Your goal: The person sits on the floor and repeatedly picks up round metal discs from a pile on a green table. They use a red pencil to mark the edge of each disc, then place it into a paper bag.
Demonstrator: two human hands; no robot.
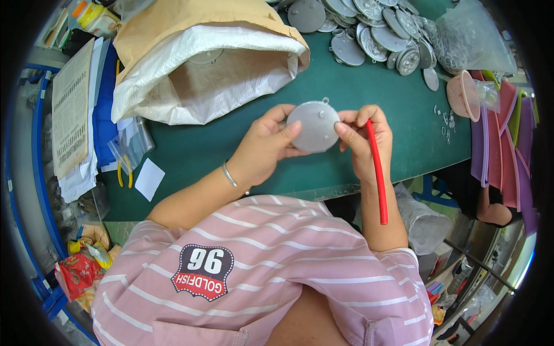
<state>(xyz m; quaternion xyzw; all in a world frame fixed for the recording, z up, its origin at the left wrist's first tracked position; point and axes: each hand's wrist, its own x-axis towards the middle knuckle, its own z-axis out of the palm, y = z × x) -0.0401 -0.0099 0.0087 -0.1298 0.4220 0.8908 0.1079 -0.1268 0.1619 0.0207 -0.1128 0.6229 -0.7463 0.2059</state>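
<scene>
A round grey metal medallion (313,128) with a small loop at its top is held over the table. My left hand (265,135) grips its left side, the thumb lying on the flat face. At the opposite edge, the thumb and fingertips of my right hand (365,138) are closed against the medallion. A slim red rod (378,173) is also held in my right hand; it hangs down along the wrist. Its upper end is hidden in the fingers, so I cannot tell whether it belongs to a tool.
An open-mouthed white-lined sack (167,95) lies at the far left. Several medallions (388,37) are heaped at the far right beside a clear plastic bag (473,37). Small metal rings (445,124) and a pink cup (463,95) sit near the right edge. Papers (72,109) stand left.
</scene>
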